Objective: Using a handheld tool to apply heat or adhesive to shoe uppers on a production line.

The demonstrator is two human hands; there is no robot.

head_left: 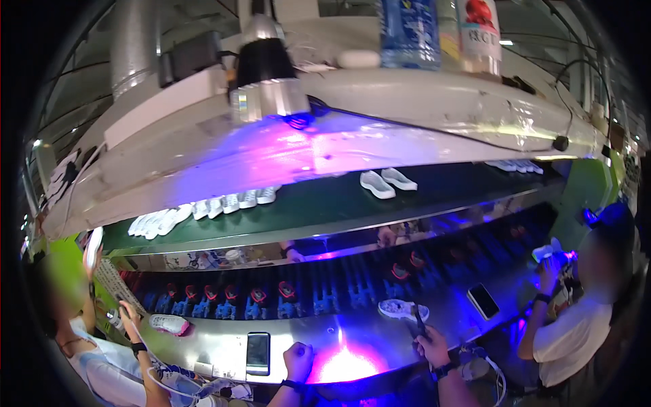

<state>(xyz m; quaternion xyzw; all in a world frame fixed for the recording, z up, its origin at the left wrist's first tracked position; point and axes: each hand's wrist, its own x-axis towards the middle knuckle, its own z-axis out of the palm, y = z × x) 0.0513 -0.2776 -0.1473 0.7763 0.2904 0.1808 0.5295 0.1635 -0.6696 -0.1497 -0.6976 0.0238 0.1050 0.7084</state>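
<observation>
My left hand (298, 361) is curled into a fist near the front edge of the metal worktop (217, 346). Whatever its fingers may hold is hidden. In my right hand (432, 348) is a slim dark tool (420, 321), held upright with its tip at the right end of a shoe sole (396, 309). That pale sole lies on the worktop, and the tool's kind cannot be made out. Between my hands a bright pink and violet light spot (346, 364) falls on the metal.
Phones (258, 353) (483, 301) lie on the worktop. Behind runs a slatted conveyor (325, 288) carrying red-rimmed pieces; above it a green belt (312, 203) bears white shoe parts (377, 184). A lamp (268, 74) hangs overhead. Co-workers (102, 359) (576, 332) sit at both sides.
</observation>
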